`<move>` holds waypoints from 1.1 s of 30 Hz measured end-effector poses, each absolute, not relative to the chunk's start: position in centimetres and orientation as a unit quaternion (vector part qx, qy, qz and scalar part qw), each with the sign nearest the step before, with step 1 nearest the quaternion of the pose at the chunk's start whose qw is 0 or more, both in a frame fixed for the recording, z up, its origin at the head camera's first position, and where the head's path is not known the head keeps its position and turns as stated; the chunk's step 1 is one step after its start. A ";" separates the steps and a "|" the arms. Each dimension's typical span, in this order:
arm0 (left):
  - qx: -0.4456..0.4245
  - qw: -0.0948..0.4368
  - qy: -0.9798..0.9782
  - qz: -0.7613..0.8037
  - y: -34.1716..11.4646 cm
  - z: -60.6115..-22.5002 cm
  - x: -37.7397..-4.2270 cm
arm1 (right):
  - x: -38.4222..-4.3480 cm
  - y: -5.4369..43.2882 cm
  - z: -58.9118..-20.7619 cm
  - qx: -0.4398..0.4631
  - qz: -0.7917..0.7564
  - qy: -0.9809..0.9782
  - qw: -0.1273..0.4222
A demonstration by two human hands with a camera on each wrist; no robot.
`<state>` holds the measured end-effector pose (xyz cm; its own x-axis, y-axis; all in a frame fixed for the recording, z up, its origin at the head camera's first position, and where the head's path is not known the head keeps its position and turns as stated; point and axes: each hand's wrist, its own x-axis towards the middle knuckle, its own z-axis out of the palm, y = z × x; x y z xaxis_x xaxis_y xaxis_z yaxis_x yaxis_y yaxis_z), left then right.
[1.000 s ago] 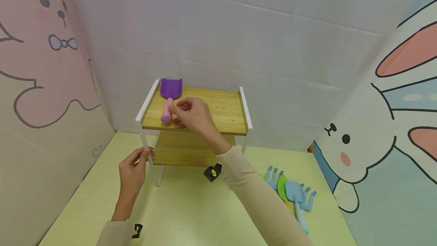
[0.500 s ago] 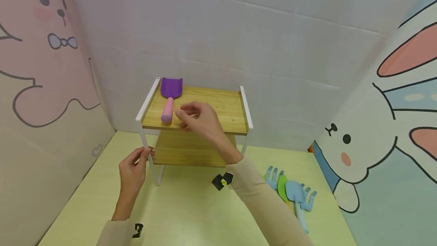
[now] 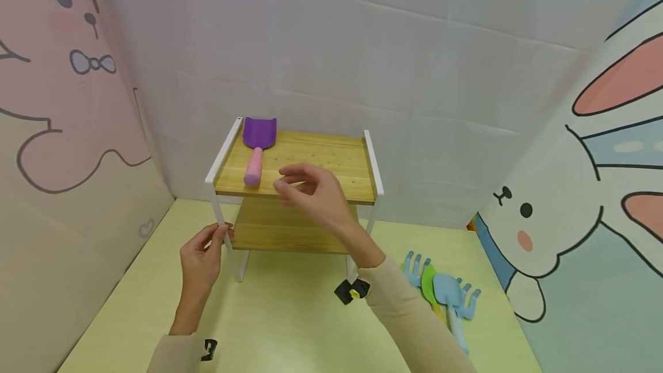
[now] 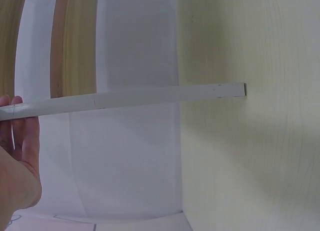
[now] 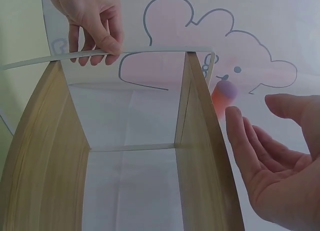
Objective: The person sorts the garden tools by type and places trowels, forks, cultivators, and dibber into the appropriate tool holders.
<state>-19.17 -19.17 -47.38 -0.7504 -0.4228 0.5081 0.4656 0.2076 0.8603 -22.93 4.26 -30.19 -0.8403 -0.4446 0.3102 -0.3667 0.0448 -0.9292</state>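
Note:
A toy shovel with a purple scoop (image 3: 260, 133) and a pink handle (image 3: 253, 167) lies on the left of the top board of a two-tier wooden shelf (image 3: 331, 157). My right hand (image 3: 318, 194) hovers by the front edge of that board, right of the handle, thumb and fingers apart with nothing between them. In the right wrist view the handle's end (image 5: 226, 92) shows beyond my fingertips. My left hand (image 3: 202, 255) pinches the white front-left leg (image 3: 220, 212) of the shelf; the left wrist view shows fingers (image 4: 30, 136) around that leg.
Right of the shelf, a pile of toy garden tools lies on the pale table (image 3: 290, 327): a light blue shovel (image 3: 448, 290), blue forks (image 3: 414, 269) and a green-and-yellow tool (image 3: 429, 284). A white sheet (image 3: 331, 62) hangs behind; cartoon-printed panels (image 3: 564, 217) stand at both sides.
My right hand has let go of the pink handle and drawn back right and toward me. The shovel stays on the top board. My left hand has kept its place on the leg.

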 end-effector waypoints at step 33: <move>-0.021 0.347 -0.694 -0.630 -19.2 -47.4 -19.0 | -20.1 10.6 -35.7 -0.326 -0.620 0.712 -0.041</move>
